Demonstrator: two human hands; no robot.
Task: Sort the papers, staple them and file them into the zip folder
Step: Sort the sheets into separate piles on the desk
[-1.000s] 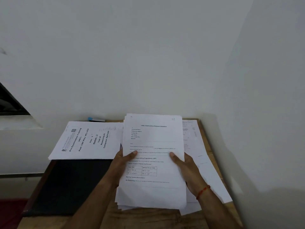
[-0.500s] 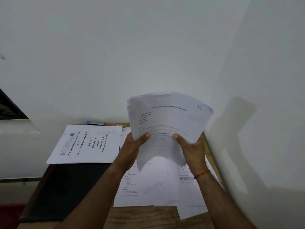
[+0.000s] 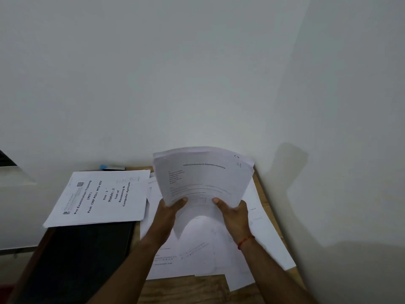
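Note:
Both hands hold a bundle of white printed papers (image 3: 203, 176) raised and bowed above the desk. My left hand (image 3: 167, 213) grips its lower left edge, thumb on the front sheet. My right hand (image 3: 234, 213) grips the lower right edge the same way. Under the bundle, loose sheets (image 3: 197, 255) lie spread on the wooden desk (image 3: 186, 290). A separate stack headed "Pre Examination Training" (image 3: 98, 198) lies to the left, partly over a black folder (image 3: 76, 260). A small blue and black object (image 3: 111, 167) lies behind that stack by the wall; I cannot tell what it is.
White walls close in the desk at the back and on the right, meeting in a corner just behind the raised papers. The desk's left edge drops off beside the black folder. Loose sheets reach the right edge of the desk.
The bundle was lifted off the desk and tilted up towards me, baring the sheets beneath. Since half a second ago it has shifted slightly right and bowed a little more.

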